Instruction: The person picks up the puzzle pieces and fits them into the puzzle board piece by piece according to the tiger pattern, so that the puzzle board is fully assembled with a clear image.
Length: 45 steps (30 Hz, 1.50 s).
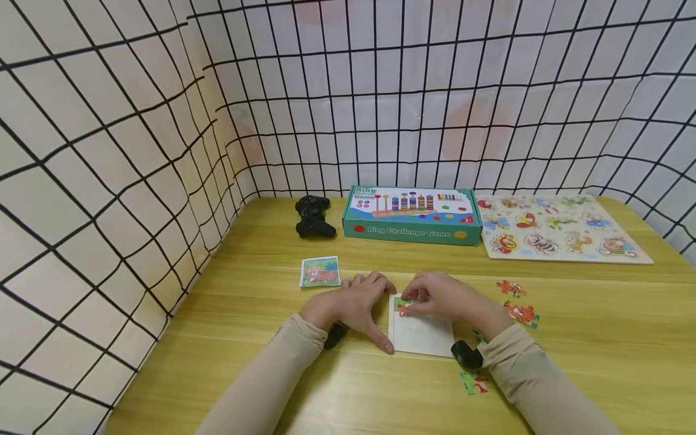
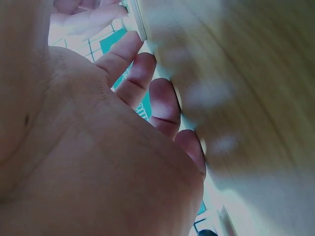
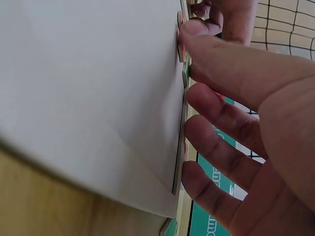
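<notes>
Puzzle board lies on the table between two hands in the head view. Left hand is spread wide, gripping nothing, thumb and forefinger near the board's left corners. Right hand has thumb and bent fingers about a red piece at the upper left. Loose pieces lie to the right; a card lies beyond the left hand. Left wrist view: four fingers slightly bent, the board's edge by one fingertip. Right wrist view: the piece sits slightly raised on the board against the digits, remaining fingers apart.
</notes>
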Tool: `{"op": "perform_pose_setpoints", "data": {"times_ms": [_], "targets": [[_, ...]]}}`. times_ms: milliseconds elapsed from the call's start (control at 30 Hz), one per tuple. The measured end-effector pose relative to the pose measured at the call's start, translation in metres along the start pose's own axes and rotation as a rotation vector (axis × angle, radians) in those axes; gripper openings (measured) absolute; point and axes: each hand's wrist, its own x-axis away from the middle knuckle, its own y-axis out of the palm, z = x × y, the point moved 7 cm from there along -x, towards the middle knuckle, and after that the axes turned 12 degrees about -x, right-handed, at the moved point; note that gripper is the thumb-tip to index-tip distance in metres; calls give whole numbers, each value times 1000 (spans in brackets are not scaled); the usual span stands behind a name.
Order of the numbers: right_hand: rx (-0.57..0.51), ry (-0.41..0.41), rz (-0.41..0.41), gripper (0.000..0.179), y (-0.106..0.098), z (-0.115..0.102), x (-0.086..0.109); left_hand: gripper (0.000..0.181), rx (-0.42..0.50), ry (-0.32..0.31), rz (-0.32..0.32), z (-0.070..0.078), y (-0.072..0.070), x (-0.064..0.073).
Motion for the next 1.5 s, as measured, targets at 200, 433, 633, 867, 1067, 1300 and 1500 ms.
{"op": "perform_pose_setpoints", "data": {"times_ms": [200, 433, 633, 867, 1067, 1300, 1500], "targets": [[-26, 66, 5, 26, -9, 5, 4, 104, -2, 1, -1, 0, 0, 0], [-83, 153, 25, 35, -36, 19, 18, 104, -4, -3, 4, 0, 1, -2], [-90, 131, 79, 41, -62, 26, 35, 104, -3, -4, 5, 0, 0, -1], [-87, 127, 108, 44, -78, 29, 51, 104, 2, -1, 7, 1, 0, 0], [-103, 138, 102, 46, -83, 33, 58, 104, 0, 1, 6, 1, 0, -1], [-112, 161, 65, 48, -87, 36, 66, 104, 4, 5, 11, 1, 0, -1], [-119, 202, 41, 55, -91, 41, 71, 104, 9, 4, 10, 0, 0, 0]]}}
